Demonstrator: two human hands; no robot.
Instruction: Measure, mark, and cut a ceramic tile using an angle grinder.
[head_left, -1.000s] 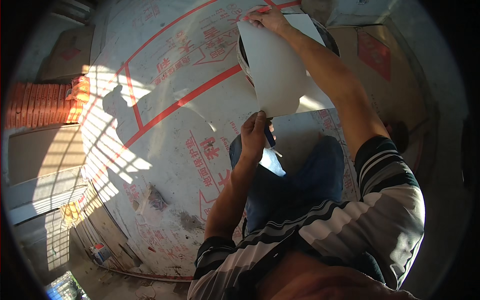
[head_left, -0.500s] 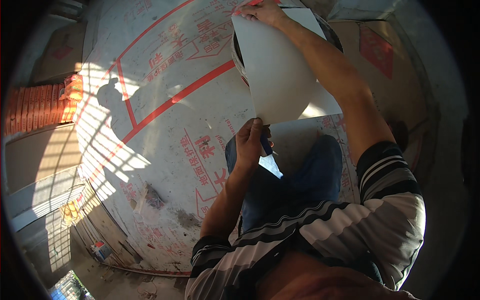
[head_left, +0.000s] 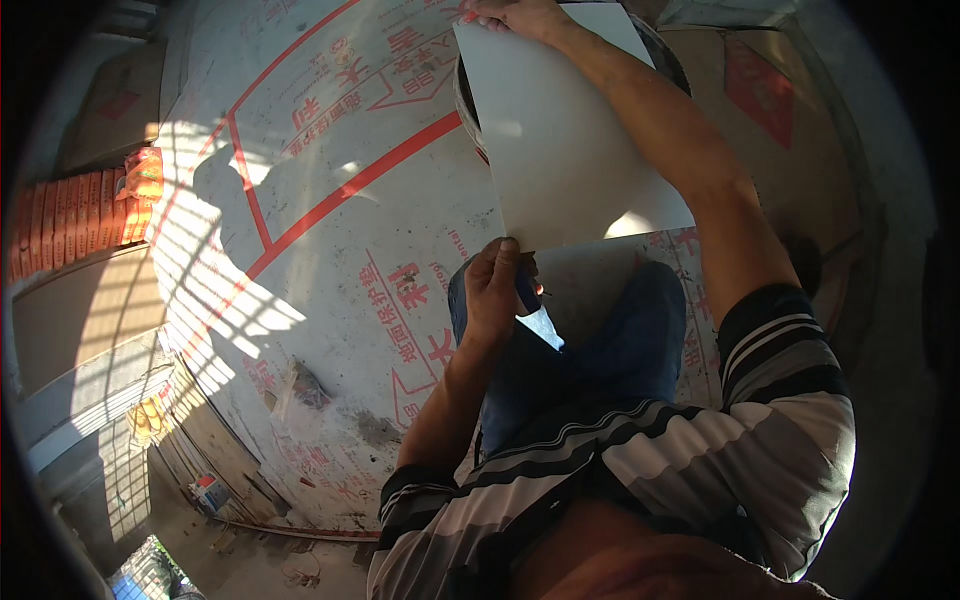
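Note:
A white rectangular sheet [head_left: 555,140] lies over a round container [head_left: 672,65] with a pale rim. My left hand [head_left: 492,285] grips the sheet's near left corner, thumb on top, and also holds a dark blue tool [head_left: 526,294], mostly hidden. My right hand [head_left: 525,20] is at the far left corner, fingers closed round a small red object [head_left: 470,17] too hidden to name exactly. My forearm crosses the right side of the sheet. My jeans-clad knees are below it.
Printed floor covering [head_left: 350,260] with red lines carries window-shaped sunlight and shadow. Stacked orange packs [head_left: 80,215] and cardboard [head_left: 90,310] are at the left. Brown cardboard [head_left: 810,190] lies at the right. A small plastic bag [head_left: 305,385] sits left of my left arm.
The sheet's left edge has shifted leftward, with its near corner lower. My right hand has moved up and left; my left hand has moved slightly down.

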